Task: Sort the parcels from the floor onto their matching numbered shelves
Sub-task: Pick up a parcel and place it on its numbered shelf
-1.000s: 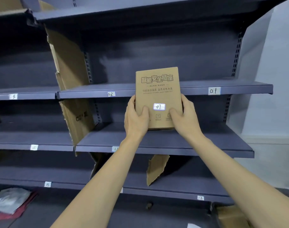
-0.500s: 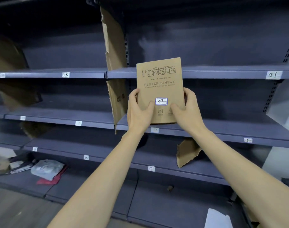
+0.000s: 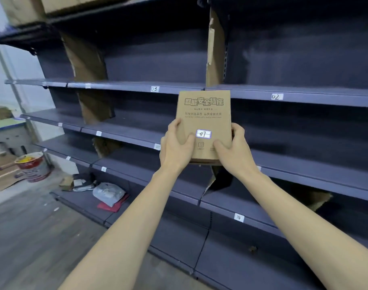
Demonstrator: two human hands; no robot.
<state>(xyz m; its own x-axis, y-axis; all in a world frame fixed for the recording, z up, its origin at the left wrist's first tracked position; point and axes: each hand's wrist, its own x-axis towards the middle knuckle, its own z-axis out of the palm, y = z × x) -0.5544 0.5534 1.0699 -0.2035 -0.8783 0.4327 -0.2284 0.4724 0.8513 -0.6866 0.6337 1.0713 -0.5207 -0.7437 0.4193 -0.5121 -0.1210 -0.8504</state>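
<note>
I hold a flat brown cardboard parcel [image 3: 203, 120] upright in front of the dark blue shelving, its white sticker reading 07 facing me. My left hand [image 3: 175, 147] grips its lower left edge, thumb on the front. My right hand [image 3: 233, 150] grips its lower right edge the same way. Behind the parcel run shelf edges with number tags: 03 [image 3: 154, 88] and 02 [image 3: 276, 96] on the upper shelf, 10 [image 3: 157, 146] just left of my left hand, and 14 [image 3: 238, 217] lower down.
Torn cardboard dividers [image 3: 215, 49] stand between shelf bays. A grey bag parcel [image 3: 108, 193] on a red one and other packets lie on the lowest shelf at the left. A paint can [image 3: 33, 166] stands on the floor by flat cardboard. Brown boxes [image 3: 59, 4] sit on top.
The view has swung left along the shelving: tag 01 has left the frame and tags 03 and 10 now sit near the parcel. Both hands keep the same grip.
</note>
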